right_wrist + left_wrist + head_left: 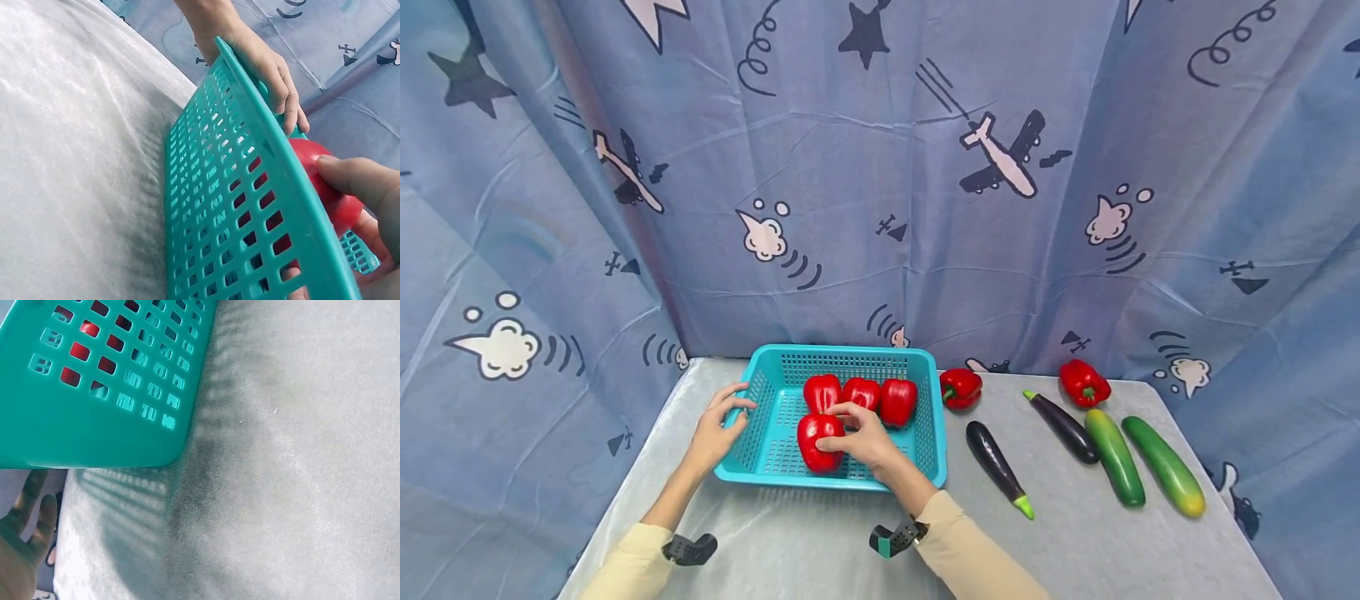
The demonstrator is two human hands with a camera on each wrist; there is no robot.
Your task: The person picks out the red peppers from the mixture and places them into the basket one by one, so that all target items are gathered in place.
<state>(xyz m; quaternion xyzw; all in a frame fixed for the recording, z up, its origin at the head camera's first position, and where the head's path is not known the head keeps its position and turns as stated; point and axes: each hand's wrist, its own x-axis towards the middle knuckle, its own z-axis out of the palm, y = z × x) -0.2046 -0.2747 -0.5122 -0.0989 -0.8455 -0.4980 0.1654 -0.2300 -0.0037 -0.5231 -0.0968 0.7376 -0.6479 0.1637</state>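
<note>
My right hand point(867, 440) holds a glossy red bell pepper point(820, 442) between thumb and fingers, inside the front part of a turquoise plastic basket point(775, 481). In the right wrist view, the thumb presses on the side of this pepper point(310, 153), just past the basket's rim. Three more red bell peppers point(898, 403) sit in a row behind it in the basket. At the basket's left side is my left hand point(715, 429), its fingers loosely bent and spread over the rim, with nothing held. The left wrist view shows part of that hand point(22, 550) beside the basket wall.
Right of the basket lie a red bell pepper point(961, 389), an eggplant point(996, 462), another eggplant point(1063, 428) and another red bell pepper point(1084, 383). Farther right are two green cucumber-like vegetables point(1115, 458). A patterned blue curtain point(850, 275) hangs behind the white-covered table point(790, 542).
</note>
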